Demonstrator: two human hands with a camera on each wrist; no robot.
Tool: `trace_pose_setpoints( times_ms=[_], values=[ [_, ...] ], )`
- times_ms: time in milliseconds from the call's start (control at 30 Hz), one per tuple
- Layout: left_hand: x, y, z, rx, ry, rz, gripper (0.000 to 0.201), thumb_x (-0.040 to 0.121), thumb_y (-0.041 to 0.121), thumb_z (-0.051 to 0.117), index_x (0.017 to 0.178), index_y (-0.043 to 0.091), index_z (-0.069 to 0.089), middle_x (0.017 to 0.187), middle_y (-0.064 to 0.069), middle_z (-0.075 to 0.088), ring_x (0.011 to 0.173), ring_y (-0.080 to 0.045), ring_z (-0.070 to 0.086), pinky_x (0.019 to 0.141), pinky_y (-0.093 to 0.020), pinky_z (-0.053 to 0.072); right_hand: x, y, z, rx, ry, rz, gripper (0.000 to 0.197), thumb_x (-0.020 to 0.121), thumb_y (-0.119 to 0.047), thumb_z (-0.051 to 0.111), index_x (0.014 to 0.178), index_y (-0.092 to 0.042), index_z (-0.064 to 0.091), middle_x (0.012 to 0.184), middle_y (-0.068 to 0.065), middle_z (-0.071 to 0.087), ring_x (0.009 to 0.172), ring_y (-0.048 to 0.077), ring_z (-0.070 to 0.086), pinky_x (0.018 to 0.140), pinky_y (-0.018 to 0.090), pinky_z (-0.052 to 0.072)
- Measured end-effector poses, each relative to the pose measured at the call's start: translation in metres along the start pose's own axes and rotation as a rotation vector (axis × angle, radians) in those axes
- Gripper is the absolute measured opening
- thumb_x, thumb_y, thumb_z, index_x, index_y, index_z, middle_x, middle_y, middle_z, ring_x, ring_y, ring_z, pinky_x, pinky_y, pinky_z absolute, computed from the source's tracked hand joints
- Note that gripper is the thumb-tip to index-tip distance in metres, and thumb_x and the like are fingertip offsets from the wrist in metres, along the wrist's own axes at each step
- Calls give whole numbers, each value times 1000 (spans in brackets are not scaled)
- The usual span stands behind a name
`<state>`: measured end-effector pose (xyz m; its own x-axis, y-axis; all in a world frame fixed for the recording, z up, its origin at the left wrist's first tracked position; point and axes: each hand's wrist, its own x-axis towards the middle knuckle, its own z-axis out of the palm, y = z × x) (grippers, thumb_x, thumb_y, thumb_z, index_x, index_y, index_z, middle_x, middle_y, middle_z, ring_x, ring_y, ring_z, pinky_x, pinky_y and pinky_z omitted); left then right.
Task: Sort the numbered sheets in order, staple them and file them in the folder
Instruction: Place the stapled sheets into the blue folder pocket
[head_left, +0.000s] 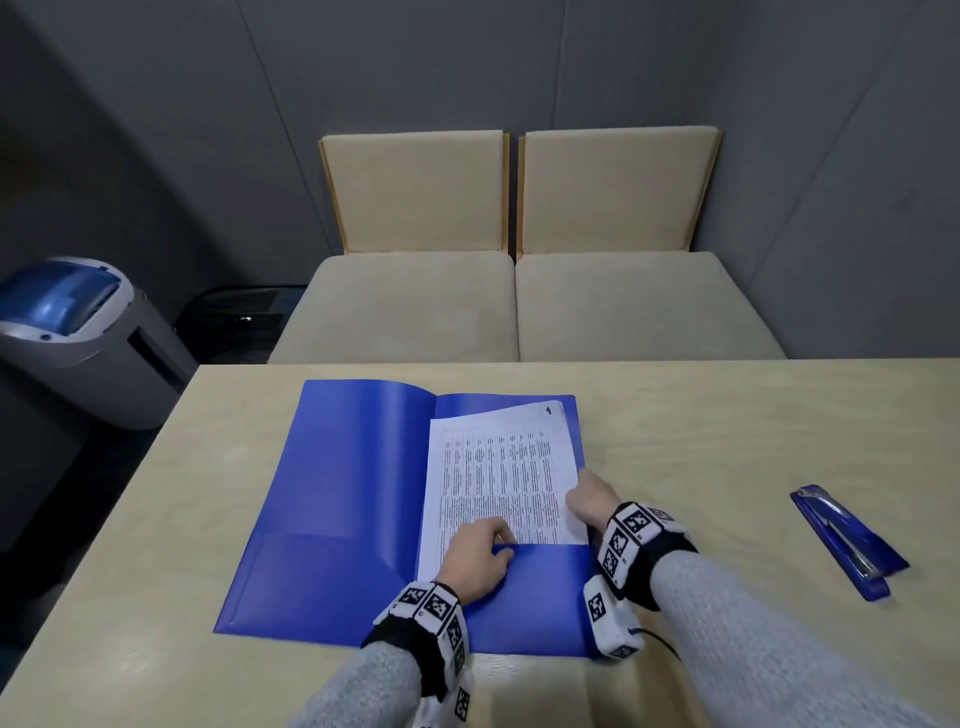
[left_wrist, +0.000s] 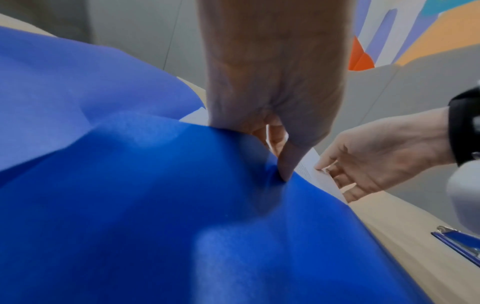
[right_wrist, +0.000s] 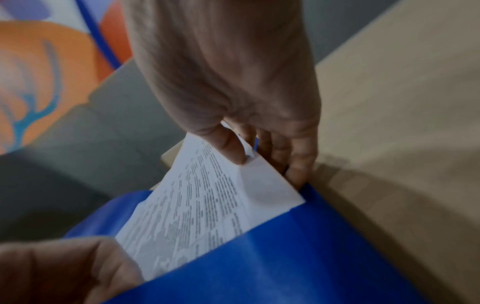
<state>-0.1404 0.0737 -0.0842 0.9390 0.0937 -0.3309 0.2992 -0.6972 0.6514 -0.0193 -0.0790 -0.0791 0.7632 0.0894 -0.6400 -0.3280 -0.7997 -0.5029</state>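
Note:
A blue folder (head_left: 343, 493) lies open on the table. A stack of printed white sheets (head_left: 498, 478) sits on its right half, the lower end tucked into the bottom pocket (head_left: 540, 592). My left hand (head_left: 480, 558) pinches the pocket's upper edge, thumb on the blue flap (left_wrist: 155, 205), fingers behind it. My right hand (head_left: 589, 501) pinches the right edge of the sheets (right_wrist: 207, 201), thumb (right_wrist: 228, 144) on top and fingers underneath. A blue stapler (head_left: 844, 540) lies on the table to the right, untouched.
The light wooden table (head_left: 701, 415) runs to the frame edges. Two beige chairs (head_left: 519, 260) stand behind its far edge. A grey and blue bin (head_left: 78, 332) stands on the floor at far left.

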Motion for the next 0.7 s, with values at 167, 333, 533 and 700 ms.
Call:
trace_pose_setpoints(
  times_ms=[167, 333, 533, 700],
  values=[
    [-3, 6, 7, -15, 28, -75, 11, 84, 14, 57, 82, 24, 59, 85, 6, 60, 82, -12, 54, 71, -20, 41, -6, -2, -9, -268, -52, 21, 24, 94, -7, 38, 110, 3, 54, 112, 17, 60, 89, 27, 52, 72, 27, 40],
    [-7, 10, 12, -30, 42, -112, 12, 85, 14, 56, 83, 25, 57, 88, 6, 61, 82, -11, 54, 70, -20, 40, -9, -4, -11, -398, -93, 32, 18, 94, -5, 36, 83, -4, 51, 88, 7, 52, 86, 22, 49, 70, 25, 39],
    [-11, 8, 8, 346, 109, -48, 33, 84, 36, 54, 113, 23, 49, 119, 0, 48, 112, -22, 45, 92, -36, 39, -15, -1, -12, -279, -65, 58, 14, 91, -6, 40, 94, -1, 53, 93, 12, 55, 86, 25, 53, 54, 23, 39],
    [-11, -7, -8, 279, 255, -358, 82, 87, 58, 49, 147, 14, 16, 139, -12, 30, 125, -29, 34, 101, -40, 36, -21, 16, -3, -29, 210, 76, 43, 86, -8, 47, 128, -6, 38, 128, 17, 41, 113, 36, 50, 88, 38, 48]
  ],
)
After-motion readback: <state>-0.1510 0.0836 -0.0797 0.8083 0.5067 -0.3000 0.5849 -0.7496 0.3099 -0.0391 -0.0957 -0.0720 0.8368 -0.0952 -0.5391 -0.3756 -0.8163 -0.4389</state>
